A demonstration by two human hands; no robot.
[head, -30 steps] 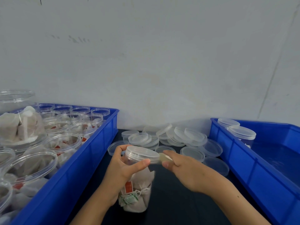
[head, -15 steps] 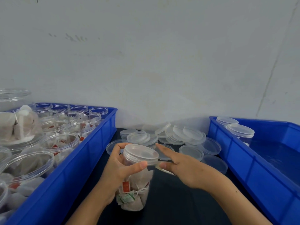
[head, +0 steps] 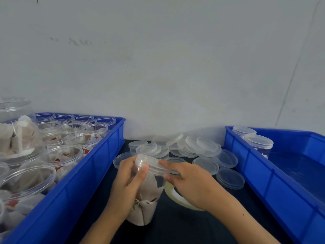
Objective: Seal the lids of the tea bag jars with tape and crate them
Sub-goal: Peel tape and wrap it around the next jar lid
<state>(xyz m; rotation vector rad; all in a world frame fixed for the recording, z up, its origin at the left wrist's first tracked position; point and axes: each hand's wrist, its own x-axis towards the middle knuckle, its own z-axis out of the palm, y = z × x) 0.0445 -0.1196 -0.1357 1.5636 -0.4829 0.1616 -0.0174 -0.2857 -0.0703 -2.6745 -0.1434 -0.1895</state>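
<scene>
jar (head: 146, 194) mid-table, front edge | left hand (head: 126, 187) wrapped round body | right hand (head: 191, 184) pinching lid (head: 154, 164) rim | light, stiff, slick plastic; likely best gripped below the threads

Your left hand (head: 127, 180) covers most of the near side of the jar (head: 146, 205), so you cannot see how far the tea bags fill it. Your right hand (head: 191, 182) hides part of the lid (head: 153, 163) rim and most of the tape roll (head: 173, 196) behind it; whether any tape sits on the lid is too faint to tell. The left crate (head: 98, 166) and right crate (head: 263, 175) both run off the picture's edges. Both forearms are cut off at the bottom.
</scene>
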